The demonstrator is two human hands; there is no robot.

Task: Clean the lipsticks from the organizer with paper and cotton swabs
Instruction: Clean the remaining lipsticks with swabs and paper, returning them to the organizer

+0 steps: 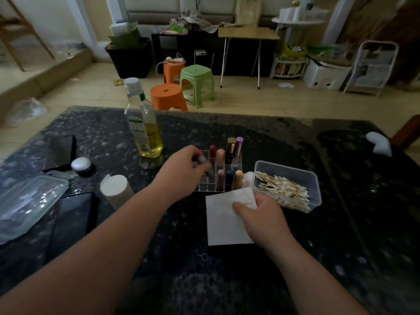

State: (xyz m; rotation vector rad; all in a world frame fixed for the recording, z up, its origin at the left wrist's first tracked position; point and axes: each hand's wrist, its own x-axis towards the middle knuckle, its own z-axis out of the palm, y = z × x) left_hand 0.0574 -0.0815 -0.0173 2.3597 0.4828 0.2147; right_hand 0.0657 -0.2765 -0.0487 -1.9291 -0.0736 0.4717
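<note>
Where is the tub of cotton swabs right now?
In the head view, the tub of cotton swabs sits right of the lipstick organizer, just beyond the right hand.

Smeared by motion in the fingers of the left hand [181, 169]: grey lipstick [201, 163], cap and outline unclear. Left cells of the organizer [210, 186] out of sight behind that hand. Right corner of the paper [223, 221] covered by the pinching right hand [261, 214]. Pale lump [248, 177] between organizer and cotton swab box [314, 185], mostly hidden, not identifiable. Label print on the oil bottle [145, 133] too small to read. Clear plastic container [29, 201] cut off by the left edge. Left forearm [91, 258] and right forearm [318, 280] cut off at the bottom edge.
</note>
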